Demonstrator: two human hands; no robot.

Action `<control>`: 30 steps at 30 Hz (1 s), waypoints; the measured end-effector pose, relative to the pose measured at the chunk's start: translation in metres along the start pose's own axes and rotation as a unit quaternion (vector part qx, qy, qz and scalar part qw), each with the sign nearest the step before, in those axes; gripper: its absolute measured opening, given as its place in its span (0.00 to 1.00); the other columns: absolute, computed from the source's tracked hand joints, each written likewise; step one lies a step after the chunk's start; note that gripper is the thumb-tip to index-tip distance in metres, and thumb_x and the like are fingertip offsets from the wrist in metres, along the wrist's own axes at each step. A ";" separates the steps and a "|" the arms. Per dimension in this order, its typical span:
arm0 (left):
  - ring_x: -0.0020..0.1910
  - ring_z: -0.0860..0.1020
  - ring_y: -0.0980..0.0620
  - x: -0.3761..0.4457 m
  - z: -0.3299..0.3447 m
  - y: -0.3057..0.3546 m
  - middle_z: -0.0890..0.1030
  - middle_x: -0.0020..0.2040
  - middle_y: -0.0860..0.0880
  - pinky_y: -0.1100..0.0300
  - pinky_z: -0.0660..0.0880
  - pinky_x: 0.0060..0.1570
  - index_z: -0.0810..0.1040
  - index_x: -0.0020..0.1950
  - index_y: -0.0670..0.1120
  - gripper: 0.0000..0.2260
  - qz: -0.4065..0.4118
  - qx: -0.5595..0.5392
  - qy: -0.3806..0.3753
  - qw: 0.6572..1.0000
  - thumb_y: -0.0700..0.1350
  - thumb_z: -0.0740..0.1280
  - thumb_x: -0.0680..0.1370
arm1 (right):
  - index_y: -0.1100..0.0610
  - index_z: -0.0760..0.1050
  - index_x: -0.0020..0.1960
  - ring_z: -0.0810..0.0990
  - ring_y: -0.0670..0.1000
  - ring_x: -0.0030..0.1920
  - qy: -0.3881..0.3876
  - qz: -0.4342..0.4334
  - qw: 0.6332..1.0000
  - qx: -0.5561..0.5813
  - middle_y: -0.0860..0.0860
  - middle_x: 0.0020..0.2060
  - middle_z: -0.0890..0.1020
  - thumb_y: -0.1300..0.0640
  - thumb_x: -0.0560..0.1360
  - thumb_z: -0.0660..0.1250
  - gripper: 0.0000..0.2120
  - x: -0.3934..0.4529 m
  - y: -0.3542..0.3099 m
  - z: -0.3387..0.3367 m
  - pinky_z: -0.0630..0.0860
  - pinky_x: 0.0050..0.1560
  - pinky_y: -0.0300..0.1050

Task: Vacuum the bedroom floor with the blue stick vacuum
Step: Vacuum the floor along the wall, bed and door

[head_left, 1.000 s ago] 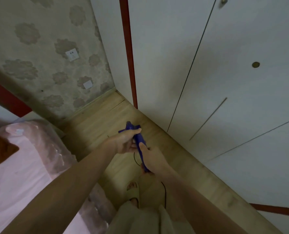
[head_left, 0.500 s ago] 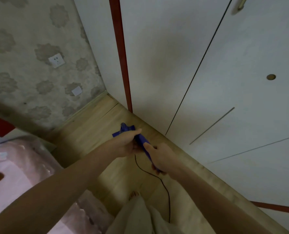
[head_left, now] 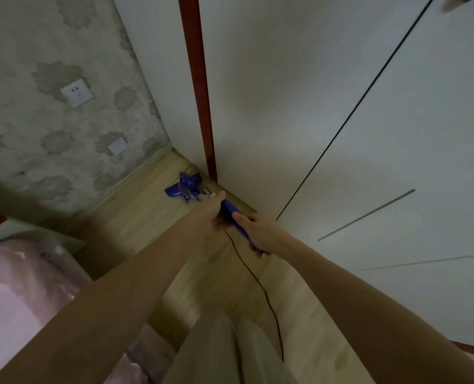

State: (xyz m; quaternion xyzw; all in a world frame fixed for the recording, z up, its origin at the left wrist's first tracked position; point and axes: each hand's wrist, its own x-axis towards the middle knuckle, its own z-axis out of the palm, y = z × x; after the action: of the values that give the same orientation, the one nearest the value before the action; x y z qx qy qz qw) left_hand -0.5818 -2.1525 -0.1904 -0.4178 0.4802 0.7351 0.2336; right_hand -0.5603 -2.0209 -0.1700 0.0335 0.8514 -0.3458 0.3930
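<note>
Pushed farther into the corner since the earlier frame: the vacuum head, hidden under the hands then, is now seen ahead of them.

Near: cord trails back past the trouser legs. Handle of the blue stick vacuum is gripped by both hands, right hand curled round the rear end, left hand wrapped round it further forward. Far: its floor head is set on the wooden floor beside the wardrobe and its red trim. Judged rigid, light, smooth plastic; best held two-handed at the handle, as is done.
</note>
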 end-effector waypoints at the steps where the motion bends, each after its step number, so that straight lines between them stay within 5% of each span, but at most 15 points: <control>1: 0.41 0.80 0.47 0.008 0.000 0.005 0.79 0.45 0.43 0.51 0.80 0.40 0.66 0.67 0.42 0.16 0.004 -0.001 0.007 1.000 0.48 0.60 0.83 | 0.58 0.73 0.55 0.72 0.46 0.21 0.000 -0.001 1.000 0.002 0.52 0.31 0.76 0.38 0.80 0.53 0.24 0.011 -0.003 -0.001 0.65 0.19 0.32; 6: 0.43 0.79 0.46 0.050 -0.007 0.030 0.78 0.45 0.42 0.51 0.77 0.48 0.68 0.59 0.41 0.11 0.022 -0.014 0.036 0.999 0.47 0.61 0.82 | 0.57 0.73 0.57 0.72 0.46 0.22 -0.002 -0.015 1.000 0.010 0.52 0.30 0.75 0.38 0.81 0.53 0.24 0.059 -0.019 -0.001 0.65 0.19 0.31; 11: 0.41 0.79 0.47 0.066 -0.013 0.040 0.79 0.44 0.43 0.54 0.78 0.36 0.69 0.58 0.41 0.10 0.021 -0.001 0.044 0.999 0.47 0.60 0.82 | 0.57 0.73 0.60 0.72 0.46 0.25 -0.016 -0.022 0.999 0.025 0.51 0.31 0.74 0.39 0.81 0.53 0.23 0.075 -0.025 0.002 0.69 0.21 0.33; 15: 0.42 0.80 0.46 0.054 -0.019 0.041 0.79 0.45 0.42 0.52 0.79 0.41 0.71 0.51 0.41 0.09 -0.003 0.005 0.017 1.000 0.47 0.61 0.82 | 0.56 0.74 0.57 0.71 0.43 0.20 -0.013 -0.026 0.999 0.016 0.50 0.29 0.74 0.40 0.81 0.53 0.22 0.055 -0.027 -0.003 0.68 0.21 0.33; 21: 0.42 0.80 0.46 0.046 -0.011 0.041 0.80 0.45 0.41 0.52 0.81 0.37 0.69 0.61 0.39 0.14 -0.014 -0.007 -0.021 1.000 0.48 0.61 0.82 | 0.58 0.75 0.56 0.71 0.44 0.19 0.001 -0.042 0.999 0.013 0.51 0.28 0.75 0.40 0.81 0.53 0.23 0.044 -0.024 -0.016 0.73 0.27 0.39; 24: 0.40 0.80 0.46 0.056 -0.007 0.037 0.79 0.45 0.42 0.52 0.81 0.35 0.68 0.61 0.40 0.12 -0.001 -0.018 0.012 1.000 0.47 0.60 0.82 | 0.57 0.75 0.58 0.71 0.44 0.21 0.002 -0.042 0.999 0.018 0.51 0.30 0.75 0.40 0.81 0.53 0.23 0.058 -0.019 -0.008 0.72 0.26 0.37; 27: 0.40 0.78 0.47 0.071 -0.015 0.034 0.78 0.43 0.43 0.49 0.77 0.47 0.69 0.58 0.40 0.11 0.010 -0.009 0.041 0.999 0.47 0.59 0.83 | 0.57 0.75 0.58 0.72 0.44 0.22 -0.003 -0.038 0.999 0.019 0.52 0.32 0.76 0.39 0.81 0.53 0.23 0.075 -0.019 0.006 0.70 0.23 0.35; 30: 0.39 0.79 0.47 0.077 -0.025 0.036 0.79 0.43 0.43 0.51 0.78 0.42 0.70 0.55 0.40 0.10 0.021 0.000 0.050 0.999 0.47 0.60 0.83 | 0.59 0.74 0.54 0.72 0.46 0.22 -0.004 -0.035 0.998 0.042 0.53 0.31 0.76 0.39 0.81 0.54 0.23 0.086 -0.021 0.017 0.71 0.25 0.38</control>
State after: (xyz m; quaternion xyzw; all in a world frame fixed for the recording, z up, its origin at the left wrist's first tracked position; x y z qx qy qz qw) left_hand -0.6406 -2.1950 -0.2415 -0.4441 0.4998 0.7179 0.1941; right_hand -0.6151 -2.0654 -0.2253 0.0186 0.8350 -0.3949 0.3827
